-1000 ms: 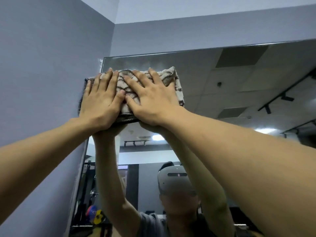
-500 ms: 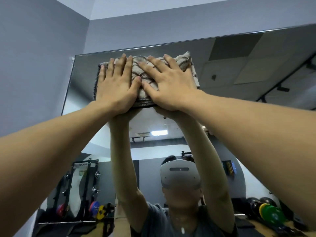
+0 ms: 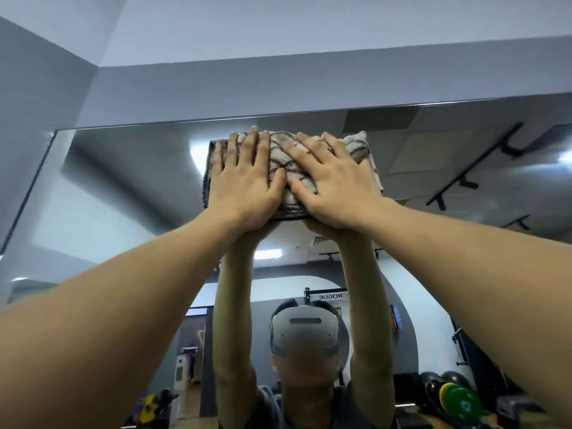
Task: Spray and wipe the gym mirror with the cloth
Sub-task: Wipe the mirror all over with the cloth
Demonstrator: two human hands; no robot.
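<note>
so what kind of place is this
Most likely a gym. The big wall mirror reflects a rack sign reading ROGUE, coloured weight plates and dark exercise balls on the floor.

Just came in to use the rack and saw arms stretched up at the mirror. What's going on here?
A person is wiping the gym mirror. Both arms reach overhead, and the left hand and right hand press a folded patterned cloth flat against the glass with straight fingers, side by side. The cloth sits just under the mirror's top edge, some way in from its left corner. No spray bottle is in view.
</note>
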